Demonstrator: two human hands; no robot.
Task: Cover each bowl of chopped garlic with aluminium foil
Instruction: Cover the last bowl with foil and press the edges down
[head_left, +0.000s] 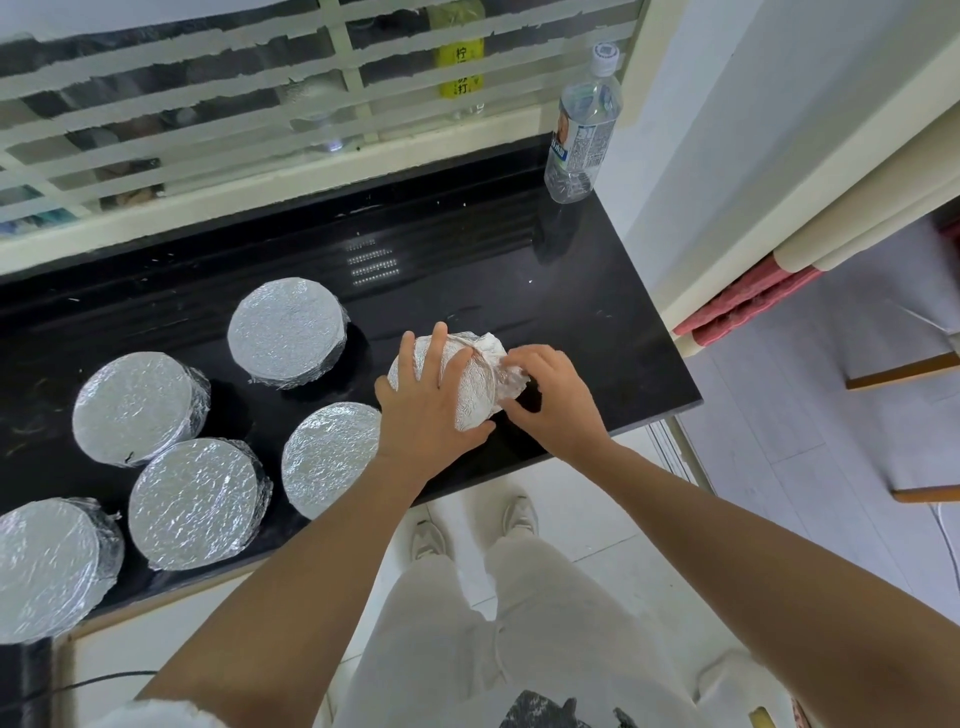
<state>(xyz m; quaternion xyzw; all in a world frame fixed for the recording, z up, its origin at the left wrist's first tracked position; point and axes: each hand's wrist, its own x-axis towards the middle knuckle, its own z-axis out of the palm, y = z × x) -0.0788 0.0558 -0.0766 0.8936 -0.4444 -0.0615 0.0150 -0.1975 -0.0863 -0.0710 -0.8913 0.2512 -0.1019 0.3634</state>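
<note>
Several bowls with aluminium foil smoothed tight over their tops stand on the black counter (493, 270); one is at the back (287, 332), another at the left (136, 408), another near the front edge (330, 457). To their right is a bowl under loose foil (475, 384). My left hand (428, 405) lies flat on its foil top with fingers spread and thumb hooked round the near rim. My right hand (548, 392) pinches the crumpled foil at the bowl's right side. No garlic is visible.
A clear plastic water bottle (582, 124) stands at the counter's back right corner. A barred window runs behind the counter. The counter's right edge (675, 364) ends near my right hand, with a wall and wooden frames beyond. My shoes show on the tiled floor below.
</note>
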